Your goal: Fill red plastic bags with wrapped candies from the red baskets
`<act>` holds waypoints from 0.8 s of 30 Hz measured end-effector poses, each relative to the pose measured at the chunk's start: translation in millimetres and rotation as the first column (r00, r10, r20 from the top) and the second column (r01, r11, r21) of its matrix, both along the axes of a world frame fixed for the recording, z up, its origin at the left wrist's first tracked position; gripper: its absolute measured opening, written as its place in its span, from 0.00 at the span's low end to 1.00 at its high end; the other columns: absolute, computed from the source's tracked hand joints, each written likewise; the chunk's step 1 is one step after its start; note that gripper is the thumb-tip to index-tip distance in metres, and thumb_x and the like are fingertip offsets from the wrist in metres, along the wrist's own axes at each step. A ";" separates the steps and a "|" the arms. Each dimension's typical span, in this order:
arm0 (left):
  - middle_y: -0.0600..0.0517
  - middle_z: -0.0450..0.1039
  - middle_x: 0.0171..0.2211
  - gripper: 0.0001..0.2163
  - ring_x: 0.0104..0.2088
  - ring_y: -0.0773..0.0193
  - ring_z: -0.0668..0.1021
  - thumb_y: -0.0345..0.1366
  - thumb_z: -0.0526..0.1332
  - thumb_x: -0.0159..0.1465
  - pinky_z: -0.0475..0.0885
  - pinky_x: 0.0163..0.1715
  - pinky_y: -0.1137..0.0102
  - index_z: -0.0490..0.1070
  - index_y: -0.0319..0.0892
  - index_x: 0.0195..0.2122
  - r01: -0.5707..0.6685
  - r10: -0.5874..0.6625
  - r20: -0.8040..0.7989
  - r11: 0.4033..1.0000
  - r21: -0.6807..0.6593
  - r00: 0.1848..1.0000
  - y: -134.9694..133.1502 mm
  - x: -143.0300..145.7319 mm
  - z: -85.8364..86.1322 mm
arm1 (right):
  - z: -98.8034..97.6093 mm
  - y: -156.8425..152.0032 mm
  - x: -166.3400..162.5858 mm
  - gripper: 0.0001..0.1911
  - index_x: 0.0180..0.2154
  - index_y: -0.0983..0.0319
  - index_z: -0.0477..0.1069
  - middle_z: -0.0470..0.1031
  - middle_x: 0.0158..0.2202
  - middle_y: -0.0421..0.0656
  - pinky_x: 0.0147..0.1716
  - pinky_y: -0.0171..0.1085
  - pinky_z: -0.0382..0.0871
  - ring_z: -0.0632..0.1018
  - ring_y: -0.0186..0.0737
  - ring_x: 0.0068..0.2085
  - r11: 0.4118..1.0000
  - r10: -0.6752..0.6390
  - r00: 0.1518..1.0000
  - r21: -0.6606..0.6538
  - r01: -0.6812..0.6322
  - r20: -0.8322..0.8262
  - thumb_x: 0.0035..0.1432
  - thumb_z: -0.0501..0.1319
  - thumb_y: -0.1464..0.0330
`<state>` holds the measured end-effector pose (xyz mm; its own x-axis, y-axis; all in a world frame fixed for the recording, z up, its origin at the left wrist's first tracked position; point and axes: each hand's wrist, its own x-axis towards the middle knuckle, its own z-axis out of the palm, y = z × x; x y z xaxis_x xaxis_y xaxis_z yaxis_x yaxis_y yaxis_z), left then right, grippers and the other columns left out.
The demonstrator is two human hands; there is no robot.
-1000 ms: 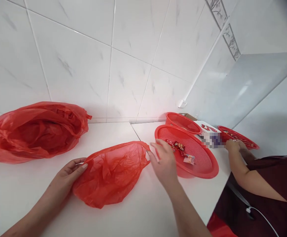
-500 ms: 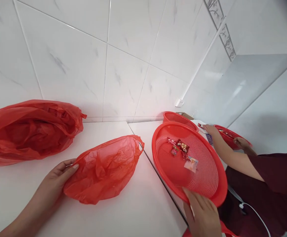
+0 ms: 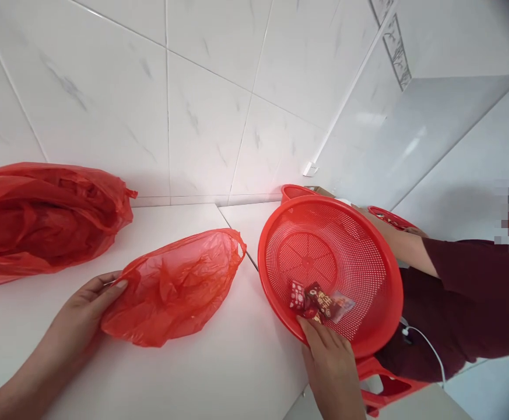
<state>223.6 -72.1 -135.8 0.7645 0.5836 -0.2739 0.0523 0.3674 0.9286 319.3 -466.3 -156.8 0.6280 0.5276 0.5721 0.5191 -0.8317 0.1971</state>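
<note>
My left hand (image 3: 83, 309) pinches the near left edge of a thin red plastic bag (image 3: 173, 289), whose mouth gapes open above the white table. On the right, my right hand (image 3: 330, 361) grips the near rim of a round red plastic colander (image 3: 306, 236), which is tilted so its inside faces me. Several small wrapped snack packets (image 3: 319, 300) are bunched at the colander's lower side, close to my right fingertips; some have dark red wrappers and one is clear. The right thumb is hidden beneath the rim.
A larger red plastic bag (image 3: 48, 224) stands at the left by the tiled wall. A co-worker in a dark red shirt (image 3: 473, 291) is at the right, near another red basket (image 3: 389, 217). Behind the colander stands a red basket (image 3: 293, 191); a red stool (image 3: 389, 385) is below.
My right hand has lifted the colander and tipped it toward me and the bag. The packets have slid down to its near side. My left hand keeps its grip on the bag.
</note>
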 end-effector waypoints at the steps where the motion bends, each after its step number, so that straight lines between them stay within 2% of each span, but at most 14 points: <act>1: 0.51 0.78 0.39 0.18 0.33 0.57 0.80 0.45 0.69 0.51 0.76 0.27 0.69 0.70 0.47 0.41 -0.003 0.003 -0.004 1.000 0.000 1.000 -0.2 -0.1 0.6 | 3.1 1.5 -0.1 0.18 0.48 0.61 0.69 0.78 0.42 0.46 0.40 0.43 0.63 0.76 0.46 0.40 1.000 0.002 1.000 -0.005 -0.002 -0.013 0.57 0.52 0.75; 5: 0.51 0.78 0.38 0.18 0.33 0.57 0.80 0.46 0.69 0.50 0.77 0.27 0.69 0.70 0.47 0.41 0.000 0.000 -0.008 1.000 -0.006 1.000 -1.1 0.0 3.1 | 14.7 0.2 4.2 0.17 0.49 0.61 0.69 0.78 0.41 0.48 0.37 0.43 0.66 0.77 0.46 0.39 1.000 0.017 0.999 -0.023 -0.018 -0.040 0.61 0.50 0.72; 9: 0.51 0.79 0.37 0.19 0.32 0.57 0.80 0.46 0.69 0.49 0.77 0.28 0.69 0.70 0.46 0.40 0.002 -0.002 0.001 1.000 -0.002 1.000 -3.4 -0.7 5.6 | 32.8 -6.9 7.4 0.20 0.51 0.63 0.68 0.77 0.43 0.51 0.40 0.47 0.69 0.77 0.51 0.44 1.000 0.001 0.995 0.010 0.000 -0.100 0.63 0.52 0.59; 11: 0.52 0.79 0.36 0.19 0.32 0.57 0.80 0.46 0.69 0.49 0.76 0.28 0.69 0.70 0.46 0.40 0.005 -0.005 0.006 1.000 -0.003 1.000 -4.5 -1.2 6.5 | 48.2 -10.1 8.4 0.23 0.51 0.61 0.68 0.77 0.45 0.50 0.43 0.48 0.70 0.77 0.52 0.46 0.998 0.041 0.983 0.053 -0.032 -0.177 0.62 0.51 0.54; 13: 0.52 0.79 0.36 0.19 0.31 0.58 0.80 0.46 0.69 0.50 0.76 0.27 0.69 0.70 0.47 0.40 0.011 -0.011 0.010 1.000 -0.009 1.000 -4.6 -1.3 6.4 | 67.2 -13.1 13.0 0.22 0.51 0.58 0.69 0.75 0.49 0.48 0.45 0.46 0.71 0.75 0.49 0.49 0.991 0.079 0.953 0.125 -0.043 -0.294 0.63 0.49 0.54; 16: 0.53 0.79 0.35 0.19 0.29 0.59 0.80 0.46 0.69 0.50 0.75 0.26 0.70 0.69 0.46 0.41 0.014 -0.013 0.018 1.000 -0.017 1.000 -2.4 -1.0 3.0 | 94.7 -18.3 33.4 0.21 0.51 0.55 0.69 0.70 0.54 0.47 0.44 0.42 0.72 0.74 0.46 0.51 0.973 0.016 0.899 0.215 0.087 -0.438 0.63 0.49 0.55; 18: 0.53 0.79 0.35 0.19 0.29 0.61 0.80 0.45 0.69 0.50 0.75 0.26 0.71 0.69 0.46 0.41 0.018 -0.018 0.030 1.000 -0.020 0.999 0.1 -0.8 -0.8 | 106.3 -22.7 55.2 0.23 0.53 0.55 0.67 0.67 0.57 0.47 0.44 0.43 0.73 0.74 0.47 0.50 0.966 -0.058 0.845 0.182 0.181 -0.532 0.59 0.54 0.54; 19: 0.52 0.79 0.35 0.19 0.29 0.61 0.80 0.45 0.69 0.51 0.75 0.26 0.71 0.69 0.46 0.41 0.025 -0.024 0.038 1.000 -0.019 0.999 1.3 -0.8 -2.6 | 109.3 -25.2 66.8 0.26 0.54 0.55 0.66 0.66 0.58 0.47 0.44 0.43 0.72 0.74 0.47 0.51 0.973 -0.069 0.798 0.135 0.186 -0.598 0.56 0.58 0.55; 22: 0.51 0.78 0.37 0.20 0.31 0.60 0.80 0.46 0.68 0.52 0.75 0.27 0.71 0.69 0.45 0.43 0.048 -0.047 0.049 0.999 -0.008 0.998 3.7 -1.2 -5.9 | 108.5 -31.1 96.0 0.34 0.57 0.53 0.63 0.66 0.58 0.46 0.44 0.41 0.71 0.73 0.47 0.52 0.999 -0.038 0.603 -0.014 0.044 -0.797 0.48 0.64 0.58; 23: 0.51 0.78 0.38 0.20 0.32 0.59 0.80 0.46 0.68 0.52 0.76 0.28 0.70 0.68 0.45 0.43 0.052 -0.052 0.048 0.999 -0.003 0.997 4.0 -1.3 -6.1 | 106.2 -31.8 102.1 0.34 0.57 0.52 0.64 0.69 0.55 0.45 0.43 0.40 0.71 0.75 0.46 0.49 0.999 -0.033 0.561 -0.045 -0.007 -0.827 0.46 0.64 0.59; 24: 0.50 0.78 0.38 0.20 0.32 0.59 0.80 0.46 0.68 0.52 0.76 0.28 0.70 0.68 0.45 0.44 0.054 -0.054 0.048 0.999 0.002 0.997 4.0 -1.5 -5.9 | 103.4 -31.8 106.1 0.33 0.55 0.52 0.66 0.73 0.51 0.45 0.40 0.39 0.71 0.77 0.45 0.45 0.998 -0.031 0.571 -0.059 -0.030 -0.820 0.44 0.65 0.59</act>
<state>222.1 -68.0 -141.8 0.8069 0.5417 -0.2356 0.0271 0.3645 0.9308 425.4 -498.1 -53.4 0.8123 0.5400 -0.2205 0.4830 -0.8346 -0.2648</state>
